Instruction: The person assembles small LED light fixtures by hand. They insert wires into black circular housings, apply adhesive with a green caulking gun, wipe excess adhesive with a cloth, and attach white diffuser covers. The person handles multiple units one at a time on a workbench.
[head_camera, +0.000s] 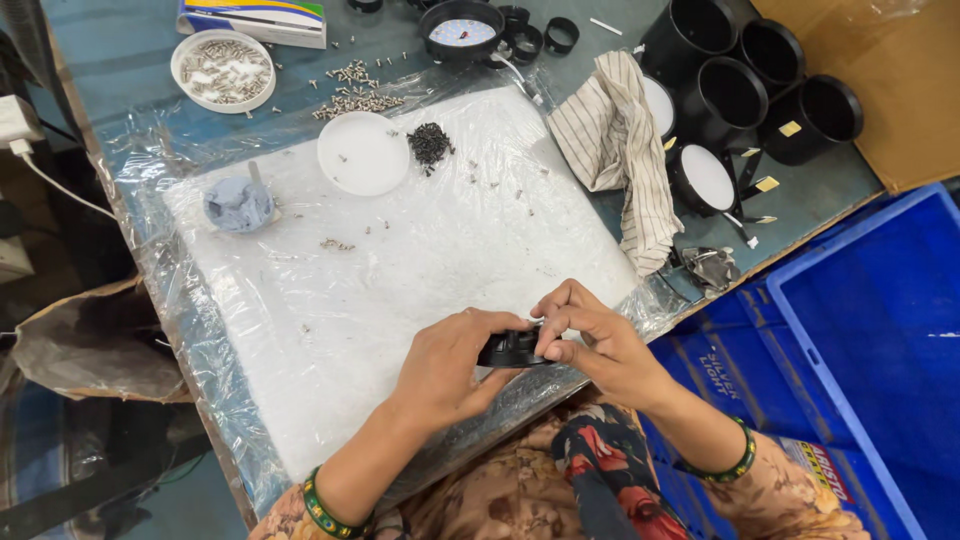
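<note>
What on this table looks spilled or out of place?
Small silver screws lie scattered loose beside the round white dish of screws, and tiny dark screws sit in a bare heap on the white foam pad.

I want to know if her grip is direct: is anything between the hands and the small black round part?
Nothing visible. The left hand and right hand both hold the black round part directly with bare fingers, above the white foam pad.

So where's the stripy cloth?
In the head view the striped cloth lies to the right on the table, draped over the white pad's right edge, just left of the black round cases.
</note>
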